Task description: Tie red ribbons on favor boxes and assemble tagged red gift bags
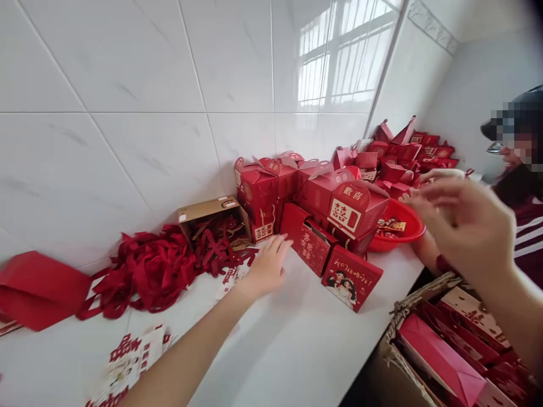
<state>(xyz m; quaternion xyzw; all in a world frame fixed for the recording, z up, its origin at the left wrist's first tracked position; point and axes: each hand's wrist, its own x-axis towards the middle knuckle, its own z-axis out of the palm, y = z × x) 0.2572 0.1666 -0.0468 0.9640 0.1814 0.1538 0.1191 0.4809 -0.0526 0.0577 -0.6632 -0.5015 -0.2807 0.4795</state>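
Observation:
My left hand (268, 264) reaches over the white table with its fingers stretched out, holding nothing. Just beyond its fingertips stand a small red gift box (311, 240) and another red box with a cartoon couple (350, 280) on its front. Behind these are several red gift boxes with handle tops (339, 200), some marked with gold and white panels. At the right my right hand (470, 226) is raised in the air, slightly blurred, its fingers extended leftward, and I see nothing in it. It partly covers a co-worker's hand (443, 175) behind it.
Left along the wall lie a heap of red ribbons (148, 268), an open cardboard box (207, 212) and a red bag (42, 288). A red basin (411, 226) holds small packets. Lower right is a carton (392, 345) of folded red boxes. A person (530, 226) is at the right.

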